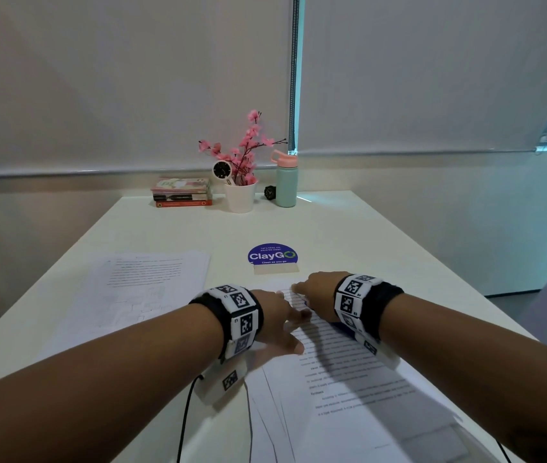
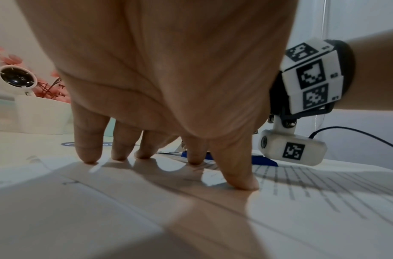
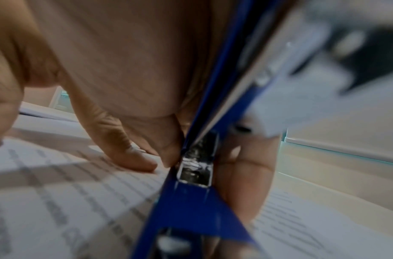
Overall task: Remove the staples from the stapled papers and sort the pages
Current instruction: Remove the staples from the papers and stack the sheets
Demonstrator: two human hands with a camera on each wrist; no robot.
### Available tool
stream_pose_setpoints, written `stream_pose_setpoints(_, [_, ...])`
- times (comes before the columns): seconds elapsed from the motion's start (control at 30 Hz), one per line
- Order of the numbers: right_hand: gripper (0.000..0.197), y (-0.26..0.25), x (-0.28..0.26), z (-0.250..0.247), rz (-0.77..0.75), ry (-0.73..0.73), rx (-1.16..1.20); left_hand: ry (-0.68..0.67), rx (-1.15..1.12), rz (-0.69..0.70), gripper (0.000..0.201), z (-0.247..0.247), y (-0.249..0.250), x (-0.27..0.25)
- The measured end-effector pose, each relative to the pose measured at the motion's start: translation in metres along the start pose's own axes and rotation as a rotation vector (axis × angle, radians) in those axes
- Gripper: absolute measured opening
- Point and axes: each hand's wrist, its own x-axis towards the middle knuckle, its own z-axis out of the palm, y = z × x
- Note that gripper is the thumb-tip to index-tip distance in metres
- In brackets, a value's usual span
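The stapled papers (image 1: 349, 379) lie printed side up on the white table (image 1: 349, 228) right before me. My left hand (image 1: 282, 322) presses them down near their far left corner; its spread fingertips (image 2: 89, 157) and thumb stand on the sheet (image 2: 301, 201). My right hand (image 1: 315, 292) grips a blue stapler (image 1: 342, 327) over the top of the same page, close to the left hand. In the right wrist view the stapler (image 3: 186, 201) sits between thumb and fingers (image 3: 133, 157), its metal channel showing, above the text (image 3: 69, 192). No staple can be made out.
A stack of loose pages (image 1: 151, 282) lies at the left. A round ClayGo sticker (image 1: 272, 255) is past my hands. Books (image 1: 181, 193), a small clock (image 1: 222, 169), a white flower pot (image 1: 240, 195) and a mint bottle (image 1: 286, 183) line the far edge.
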Motion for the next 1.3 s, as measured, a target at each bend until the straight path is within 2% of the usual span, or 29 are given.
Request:
stream_pose_setpoints(0.1, [0.038, -0.002, 0.000, -0.001, -0.017, -0.020, -0.016, 0.007, 0.008, -0.007, 0.070, -0.001, 0.001, -0.001])
stream_pose_setpoints(0.27, [0.052, -0.001, -0.001, 0.003, -0.013, -0.023, 0.039, 0.010, 0.015, -0.006, 0.070, -0.002, 0.002, -0.003])
stream_pose_setpoints(0.4, [0.040, 0.001, 0.003, 0.000, -0.029, -0.011, 0.071, 0.005, 0.017, -0.020, 0.070, -0.001, 0.002, -0.003])
stream_pose_setpoints(0.57, [0.041, -0.001, 0.005, -0.003, -0.052, -0.017, 0.015, 0.006, 0.016, -0.026, 0.068, 0.001, 0.003, -0.003])
stream_pose_setpoints(0.73, [0.057, -0.006, 0.008, -0.003, -0.017, 0.014, 0.041, 0.005, 0.022, -0.019, 0.068, 0.003, 0.002, -0.003])
stream_pose_setpoints(0.93, [0.043, 0.010, 0.013, -0.007, -0.030, 0.155, 0.175, 0.018, -0.003, 0.067, 0.073, -0.003, -0.011, 0.000])
stream_pose_setpoints(1.03, [0.045, 0.028, 0.004, -0.002, -0.031, 0.108, 0.184, 0.099, 0.041, 0.005, 0.070, -0.011, -0.021, -0.008])
stream_pose_setpoints(1.1, [0.046, 0.036, -0.005, 0.004, -0.041, 0.061, 0.169, 0.085, 0.001, -0.029, 0.066, -0.010, -0.024, -0.021])
stream_pose_setpoints(1.2, [0.047, 0.039, -0.014, 0.012, -0.049, 0.034, 0.137, 0.009, -0.038, -0.037, 0.077, 0.003, -0.025, -0.039])
stream_pose_setpoints(1.3, [0.046, 0.036, -0.023, 0.016, -0.069, -0.006, 0.089, -0.009, -0.027, -0.060, 0.094, 0.015, -0.026, -0.045])
